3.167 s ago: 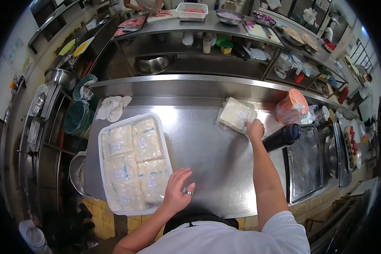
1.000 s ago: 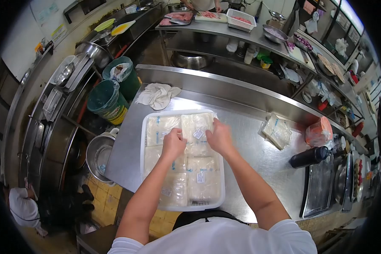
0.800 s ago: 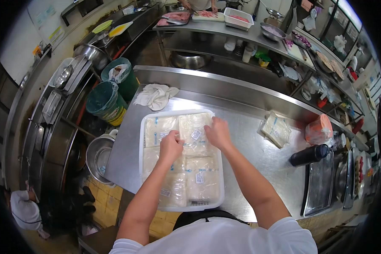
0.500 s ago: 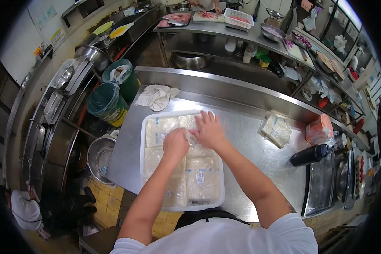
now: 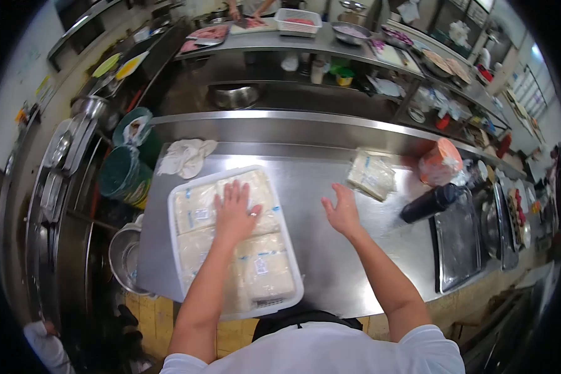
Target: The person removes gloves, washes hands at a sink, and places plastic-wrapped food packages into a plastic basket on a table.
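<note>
A white plastic tray (image 5: 290,255) full of flat, clear-wrapped packs of something pale (image 5: 269,274) lies at the left of the steel table. My left hand (image 5: 235,209) rests on the packs in its upper half, fingers spread, holding nothing. Over bare steel to the right of the tray, my right hand (image 5: 343,209) is open, thumb apart from the fingers. Just beyond it lies a small stack of similar wrapped packs (image 5: 372,175).
A white cloth (image 5: 187,157) lies at the table's far left corner. At the right are a black bottle (image 5: 429,203), an orange-red container (image 5: 441,162) and a dark metal tray (image 5: 460,246). Green bins (image 5: 122,169) stand left. Across the back counter (image 5: 255,42), a person handles meat.
My right hand has left the packs and moved right, toward the small stack. My left hand has opened flat on the packs. The tray now sits at a slight angle; the whole view has shifted.
</note>
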A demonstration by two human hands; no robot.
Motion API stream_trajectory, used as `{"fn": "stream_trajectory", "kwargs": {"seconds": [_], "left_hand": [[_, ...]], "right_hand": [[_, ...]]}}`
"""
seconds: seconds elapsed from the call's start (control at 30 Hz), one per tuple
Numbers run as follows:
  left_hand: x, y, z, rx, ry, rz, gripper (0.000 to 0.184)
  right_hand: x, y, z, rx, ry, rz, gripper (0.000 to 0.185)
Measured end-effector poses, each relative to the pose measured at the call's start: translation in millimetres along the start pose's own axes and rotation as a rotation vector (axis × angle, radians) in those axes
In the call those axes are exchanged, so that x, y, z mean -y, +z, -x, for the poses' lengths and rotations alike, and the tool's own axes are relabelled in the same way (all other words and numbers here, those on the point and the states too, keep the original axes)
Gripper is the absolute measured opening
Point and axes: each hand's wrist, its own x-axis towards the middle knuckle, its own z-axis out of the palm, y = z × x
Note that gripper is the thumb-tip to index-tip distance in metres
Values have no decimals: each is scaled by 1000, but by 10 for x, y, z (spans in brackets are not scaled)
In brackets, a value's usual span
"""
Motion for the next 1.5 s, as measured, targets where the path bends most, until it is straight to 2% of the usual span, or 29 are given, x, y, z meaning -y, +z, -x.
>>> {"fn": "stream_trajectory", "kwargs": {"seconds": [0.1, 0.2, 0.23, 0.37, 0.47, 0.57, 0.67, 0.77, 0.83, 0.87, 0.93, 0.97, 1.03, 1.13, 1.23, 1.33, 1.37, 1.5], "left_hand": [[-216, -172, -1, -102, -25, 35, 70], [-665, -195, 52, -160, 50, 349, 58], [-890, -163, 81, -284, 133, 400, 48], [-1618, 144, 245, -104, 107, 723, 44], [-2009, 367, 360, 68, -16, 854, 40], [-2152, 598, 414, 263, -216, 1006, 40], [-2114, 992, 377, 338, -368, 1127, 40], [-2072, 1342, 178, 332, -389, 1099, 39], [-2168, 1386, -85, 333, -370, 985, 37], [-2198, 1480, -196, 342, -417, 1042, 38], [-2264, 1573, -373, 357, -512, 1156, 40], [-2266, 1521, -399, 516, -570, 1339, 41], [-2307, 1195, -364, 840, -680, 1699, 45], [-2206, 1296, 12, 953, -557, 1817, 47], [-2108, 902, 597, 898, -496, 1749, 43], [-1884, 483, 1128, 892, -605, 1792, 42], [-1842, 206, 1286, 857, -653, 1917, 46], [-1440, -220, 1835, 660, -588, 1938, 45]], "right_hand": [[-736, -425, 0, -24, 82, 133, 54], [-1248, -763, -227, -67, 115, 208, 55], [-1422, -839, -364, -61, 120, 237, 56], [-1893, -1044, -966, 137, 276, 237, 57], [-2422, -790, -1179, 195, 310, 224, 65], [-2046, -994, -1220, 386, 401, 486, 71], [-2233, -945, -1133, 581, 605, 157, 72], [-2320, -694, -681, 365, 573, -61, 47], [-2127, -685, -408, 289, 635, -536, 36], [-2003, -716, -280, 245, 659, -774, 32], [-1791, -789, -34, 158, 669, -969, 33], [-1676, -834, 69, 114, 668, -1068, 34], [-1432, -1004, 303, 100, 675, -1155, 39], [-960, -1292, 630, 117, 725, -1228, 40], [-523, -1389, 969, 217, 801, -1245, 40], [-117, -1268, 1317, 295, 876, -1247, 40], [41, -1217, 1403, 313, 905, -1246, 40], [659, -1076, 1564, 424, 858, -1260, 43]]}}
